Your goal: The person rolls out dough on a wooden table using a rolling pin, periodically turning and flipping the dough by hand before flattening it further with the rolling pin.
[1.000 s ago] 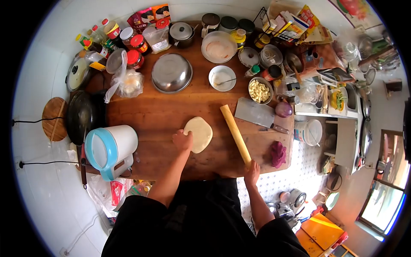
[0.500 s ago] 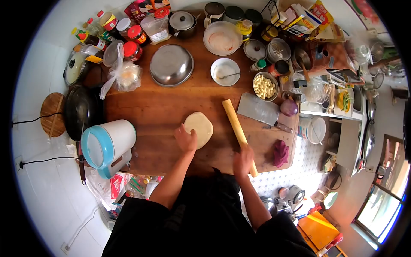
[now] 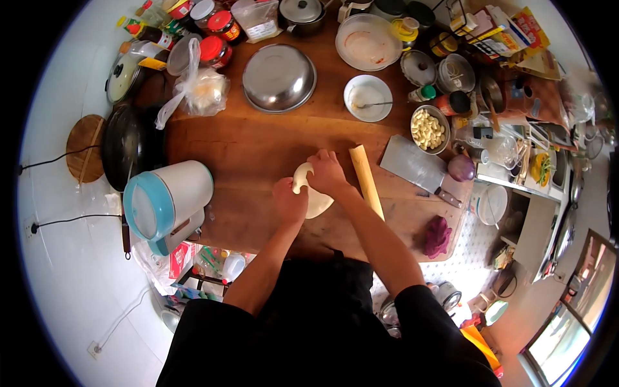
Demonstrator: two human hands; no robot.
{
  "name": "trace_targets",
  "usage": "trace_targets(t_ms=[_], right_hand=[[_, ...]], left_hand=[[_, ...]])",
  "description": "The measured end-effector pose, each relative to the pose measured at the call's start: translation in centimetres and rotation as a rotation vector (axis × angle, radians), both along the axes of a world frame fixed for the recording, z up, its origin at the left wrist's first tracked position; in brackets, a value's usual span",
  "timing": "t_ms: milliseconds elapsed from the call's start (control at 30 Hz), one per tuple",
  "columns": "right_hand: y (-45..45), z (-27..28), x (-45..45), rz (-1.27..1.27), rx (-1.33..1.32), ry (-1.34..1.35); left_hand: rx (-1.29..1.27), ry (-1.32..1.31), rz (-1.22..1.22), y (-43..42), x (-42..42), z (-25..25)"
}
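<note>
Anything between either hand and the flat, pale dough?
Nothing visible does: the left hand and right hand are both at the lifted edge of the flat, pale dough. The long, tan rolling pin lies to its right, partly hidden by the right forearm, not between.

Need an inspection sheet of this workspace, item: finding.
Surface: brown wooden table, bare around the work.
Job's things: pale flat dough, one side lifted and curled; cylindrical light-wood rolling pin to its right, no hand on it.
Clutter: broad steel cleaver, round purple onion, crumpled purple item, domed shiny steel vessel.
Grippers: bare left hand and bare right hand at the dough's lifted part; fingertips partly hidden.
Cables: upper thin black cable and lower thin black cable along the white left wall.
Surroundings: pale patterned floor; other people: nothing seen.
</note>
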State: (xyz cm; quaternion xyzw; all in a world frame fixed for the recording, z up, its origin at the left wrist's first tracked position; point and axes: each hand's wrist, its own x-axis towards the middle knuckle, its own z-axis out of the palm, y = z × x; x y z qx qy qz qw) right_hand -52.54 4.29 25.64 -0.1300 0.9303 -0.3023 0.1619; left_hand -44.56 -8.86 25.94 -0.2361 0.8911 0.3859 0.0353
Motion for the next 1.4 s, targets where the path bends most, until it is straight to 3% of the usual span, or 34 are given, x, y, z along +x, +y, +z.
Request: trace_targets(t_ms=[167,300,367,400,467,600,667,700,767,800,867,933,1000,1067,1100,1167,1233,1367,1400], right_hand=[[1.9,2.9,1.7,0.02,-0.172,-0.111],[2.5,6.6,4.0,0.011,-0.029,-0.156],[3.7,8.4,7.1,0.055,-0.255,0.141],[4.4,9.6,8.9,0.069,-0.278,0.112],[6.0,11.6,13.4,0.097,-0.291,0.085],[7.7,13.4,16.6,0.004,-0.188,0.154],[7.7,13.8,17.3,-0.052,-0.181,0.209],[7.2,13.3,16.4,-0.067,-0.177,0.298],[7.1,10.4,14.9,-0.038,-0.163,0.385],[6.9,9.5,14.4,-0.038,-0.159,0.394],[6.3,8.3,14.5,-0.115,0.132,0.399],[7.8,6.8,16.1,-0.149,0.158,0.255],[10.1,6.1,18.1,-0.41,0.289,0.164],[13.0,3.1,20.6,-0.523,0.325,0.163],[14.0,2.1,21.6,-0.644,0.36,0.164],[14.7,1.7,22.7,-0.616,0.339,0.05],[14.7,1.5,23.5,-0.5,0.422,-0.074],[14.4,0.7,24.0,-0.582,0.313,-0.049],[14.2,2.2,23.9,-0.579,0.309,-0.002]], left_hand=[[0.085,0.054,-0.116,-0.8,1.3,1.7],[0.28,0.17,-0.091,-3.0,3.0,1.2],[0.36,0.027,-0.495,-4.7,3.6,0.1],[0.37,0.04,-0.497,-4.9,3.8,0.8],[0.248,-0.159,-0.802,-5.0,5.8,3.8],[0.024,-0.002,-1.074,-4.8,6.7,6.9],[-0.108,0.269,-0.931,-4.5,6.4,8.0],[-0.104,0.275,-0.938,-4.3,5.7,8.0],[-0.256,0.503,-0.863,-4.1,3.4,7.9],[-0.256,0.513,-0.862,-4.0,2.6,7.3],[-0.495,0.492,-0.948,-4.1,2.9,4.9],[-0.528,0.351,-1.042,-4.1,4.5,2.3],[-0.631,0.525,-0.984,-4.1,6.7,0.4],[-0.607,0.486,-0.986,-4.3,8.5,0.4],[-0.453,0.448,-0.933,-4.3,9.2,1.1],[-0.303,0.42,-0.874,-3.7,8.8,1.4],[-0.078,0.343,-0.393,-2.4,8.7,1.0],[-0.002,0.2,-0.216,-1.4,7.8,0.1],[0.185,0.149,-0.128,-2.1,7.8,0.3]])
